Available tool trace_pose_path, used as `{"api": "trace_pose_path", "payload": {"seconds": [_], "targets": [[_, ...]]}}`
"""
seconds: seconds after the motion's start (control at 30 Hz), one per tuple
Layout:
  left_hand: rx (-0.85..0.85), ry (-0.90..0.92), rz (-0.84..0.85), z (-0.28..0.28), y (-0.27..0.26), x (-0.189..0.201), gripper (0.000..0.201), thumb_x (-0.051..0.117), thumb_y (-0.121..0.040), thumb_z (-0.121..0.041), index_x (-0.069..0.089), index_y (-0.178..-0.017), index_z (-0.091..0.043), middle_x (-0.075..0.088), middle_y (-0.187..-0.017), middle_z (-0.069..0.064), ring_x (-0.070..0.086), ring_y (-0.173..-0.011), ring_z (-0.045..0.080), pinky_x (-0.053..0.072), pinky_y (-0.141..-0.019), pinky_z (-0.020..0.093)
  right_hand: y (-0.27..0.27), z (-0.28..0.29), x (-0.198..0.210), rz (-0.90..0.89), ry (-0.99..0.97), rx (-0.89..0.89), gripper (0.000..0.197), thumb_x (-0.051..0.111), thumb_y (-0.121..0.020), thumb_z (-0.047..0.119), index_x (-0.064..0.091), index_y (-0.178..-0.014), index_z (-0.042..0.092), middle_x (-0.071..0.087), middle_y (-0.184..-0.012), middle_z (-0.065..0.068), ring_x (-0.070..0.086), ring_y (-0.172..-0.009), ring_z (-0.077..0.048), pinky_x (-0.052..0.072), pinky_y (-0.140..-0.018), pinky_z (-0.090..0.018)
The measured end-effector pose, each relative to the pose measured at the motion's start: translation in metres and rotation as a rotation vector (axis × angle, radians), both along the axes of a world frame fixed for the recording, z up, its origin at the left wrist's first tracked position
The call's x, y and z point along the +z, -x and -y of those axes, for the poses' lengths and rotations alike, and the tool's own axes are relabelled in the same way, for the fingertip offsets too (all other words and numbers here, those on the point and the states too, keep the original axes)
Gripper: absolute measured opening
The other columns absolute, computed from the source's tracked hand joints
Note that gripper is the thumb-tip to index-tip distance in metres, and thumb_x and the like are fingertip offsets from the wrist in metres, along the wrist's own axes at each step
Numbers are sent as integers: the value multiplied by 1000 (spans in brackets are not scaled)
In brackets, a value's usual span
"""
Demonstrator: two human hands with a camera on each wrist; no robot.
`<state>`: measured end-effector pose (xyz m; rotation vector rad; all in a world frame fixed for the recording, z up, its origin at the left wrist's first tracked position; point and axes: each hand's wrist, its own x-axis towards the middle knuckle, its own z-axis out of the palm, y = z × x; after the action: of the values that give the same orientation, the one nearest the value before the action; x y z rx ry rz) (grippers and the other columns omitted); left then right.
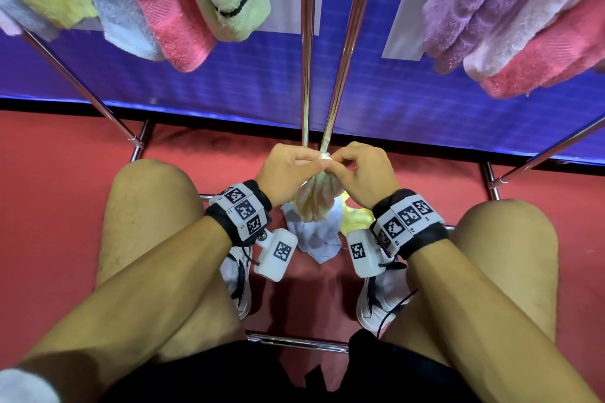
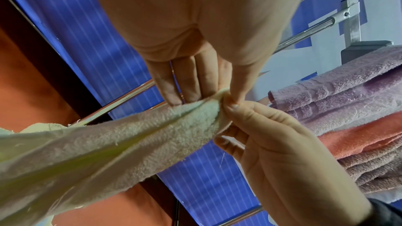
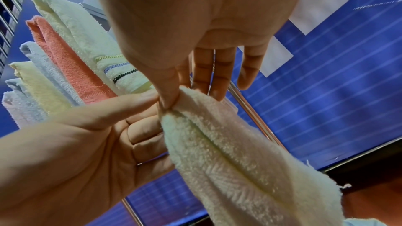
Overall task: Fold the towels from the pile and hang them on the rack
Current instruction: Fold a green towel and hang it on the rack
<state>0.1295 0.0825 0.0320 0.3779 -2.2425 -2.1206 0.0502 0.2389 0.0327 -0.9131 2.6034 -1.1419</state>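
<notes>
Crouched at frame centre, the left hand (image 1: 288, 170) and right hand (image 1: 363, 173) both pinch one corner of the pale cream towel (image 1: 316, 203) hanging over the floor pile (image 1: 314, 239), fingers clamped, seemingly finding edges; spreading comes next.

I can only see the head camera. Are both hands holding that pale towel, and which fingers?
Observer: Yes. The left wrist view shows the left hand pinching the cream towel at its top corner between thumb and fingers.
Operator: And the other hand?
Observer: The right wrist view shows the right hand pinching the same corner with thumb and forefinger, its other fingers straight.
Operator: Is the towel flat?
Observer: No. Up close it hangs bunched in long folds below the pinch.
</notes>
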Motion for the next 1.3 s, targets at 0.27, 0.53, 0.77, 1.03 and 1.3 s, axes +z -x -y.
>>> {"api": "trace_pose_path", "payload": {"seconds": [0.27, 0.53, 0.77, 1.03, 1.3], "targets": [[-18, -22, 7, 3, 1, 2, 11, 75, -80, -24, 80, -88, -20, 75, -93, 17, 70, -96, 42, 51, -93, 61, -3, -1, 2, 0, 6, 11, 23, 69, -87, 41, 75, -76, 21, 62, -76, 12, 60, -73, -12, 52, -72, -38], [-3, -9, -26, 5, 2, 3, 9, 73, -83, -22, 79, -88, -18, 76, -92, 16, 72, -90, 31, 54, -93, 56, -4, 1, -1, -13, 32, 2, 29, 70, -87, 38, 66, -68, 15, 64, -75, 6, 56, -80, -15, 45, -74, -30], [49, -38, -74, 9, 3, 16, 13, 59, -95, -3, 70, -102, -2, 73, -71, -3, 69, -67, 8, 56, -66, 22, 1, -1, -5, 41, -23, 37, 9, 66, -71, 16, 66, -73, 7, 55, -117, -3, 46, -113, -23, 29, -89, -22], [166, -10, -69, 29, -2, 24, 20, 55, -98, -6, 69, -85, -12, 68, -67, -7, 63, -62, 4, 54, -64, 20, 9, -5, -13, 21, -148, -18, 24, 68, -76, 18, 50, -62, 24, 69, -101, -1, 59, -96, -24, 39, -78, -26], [243, -94, -96, 44, -6, 25, 16, 59, -83, -24, 74, -78, -21, 61, -86, 20, 55, -80, 29, 49, -71, 32, 15, -10, -15, 75, -215, -56, 22, 67, -84, 30, 61, -64, 21, 72, -86, -1, 62, -84, -23, 49, -75, -32]]}}
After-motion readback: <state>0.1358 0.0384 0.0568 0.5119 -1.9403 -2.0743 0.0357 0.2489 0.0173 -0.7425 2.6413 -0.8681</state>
